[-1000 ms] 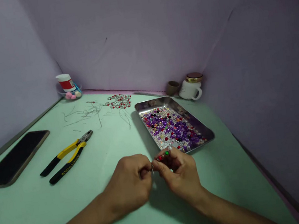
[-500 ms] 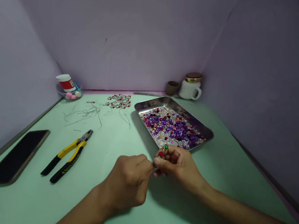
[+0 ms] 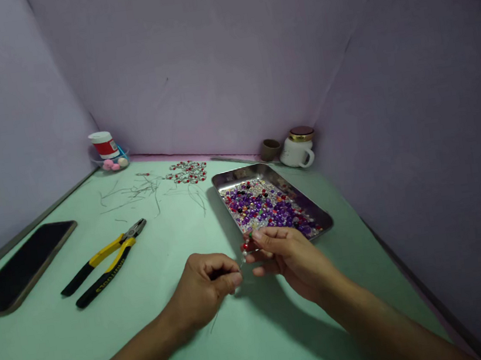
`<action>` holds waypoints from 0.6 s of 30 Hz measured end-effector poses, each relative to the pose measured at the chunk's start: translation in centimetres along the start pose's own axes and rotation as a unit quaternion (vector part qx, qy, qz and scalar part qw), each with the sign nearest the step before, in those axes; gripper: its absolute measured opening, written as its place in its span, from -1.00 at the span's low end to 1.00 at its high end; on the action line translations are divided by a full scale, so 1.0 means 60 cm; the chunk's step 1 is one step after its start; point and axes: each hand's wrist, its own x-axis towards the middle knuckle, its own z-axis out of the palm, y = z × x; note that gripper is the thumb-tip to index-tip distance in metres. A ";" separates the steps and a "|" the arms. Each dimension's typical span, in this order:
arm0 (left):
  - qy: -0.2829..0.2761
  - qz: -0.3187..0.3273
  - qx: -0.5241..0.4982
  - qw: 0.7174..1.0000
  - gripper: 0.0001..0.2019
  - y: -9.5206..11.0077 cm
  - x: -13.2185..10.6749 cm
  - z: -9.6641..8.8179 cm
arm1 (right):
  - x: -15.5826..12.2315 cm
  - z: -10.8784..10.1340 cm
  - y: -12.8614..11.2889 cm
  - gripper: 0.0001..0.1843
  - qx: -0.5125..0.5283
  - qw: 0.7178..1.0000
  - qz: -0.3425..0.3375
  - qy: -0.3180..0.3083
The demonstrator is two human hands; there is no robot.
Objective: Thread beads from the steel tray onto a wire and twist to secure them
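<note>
My left hand [image 3: 204, 291] is closed in a pinch on a thin wire [image 3: 214, 319] whose loose end trails down toward the green table [image 3: 156, 344]. My right hand [image 3: 293, 258] is closed too, its fingertips gripping the beaded end of the same wire, where red and green beads [image 3: 248, 244] show. Both hands meet just in front of the near corner of a metal tray [image 3: 323, 219] filled with purple, red and clear beads.
Yellow-handled pliers [image 3: 103, 266] lie to the left, and a dark phone [image 3: 19, 268] lies at the far left edge. Loose wire pieces [image 3: 139, 190] and finished bead pieces [image 3: 186, 172] lie at the back. A white mug [image 3: 296, 152], a small cup [image 3: 269, 149] and a jar [image 3: 103, 145] stand by the purple walls.
My hands have drawn slightly apart along the wire, the left dropping lower and the right shifting toward the tray. The view has tilted a little.
</note>
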 end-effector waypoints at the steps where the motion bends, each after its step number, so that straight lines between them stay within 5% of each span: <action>1: 0.000 0.006 0.010 1.000 -0.88 0.000 -0.001 0.000 | 0.002 -0.002 0.001 -0.80 0.007 1.000 0.005 0.005; 5: 0.001 0.092 0.134 0.987 -0.85 0.003 -0.002 -0.006 | 0.004 -0.006 0.003 -0.85 0.035 0.999 0.022 -0.002; 11: -0.031 0.233 0.323 0.917 -0.79 0.011 -0.001 -0.025 | 0.001 -0.010 0.001 -0.89 0.083 0.994 0.049 -0.044; 18: -0.018 0.226 0.318 0.920 -0.81 0.013 -0.005 -0.024 | 0.001 -0.015 -0.007 -0.87 0.090 0.990 0.056 -0.089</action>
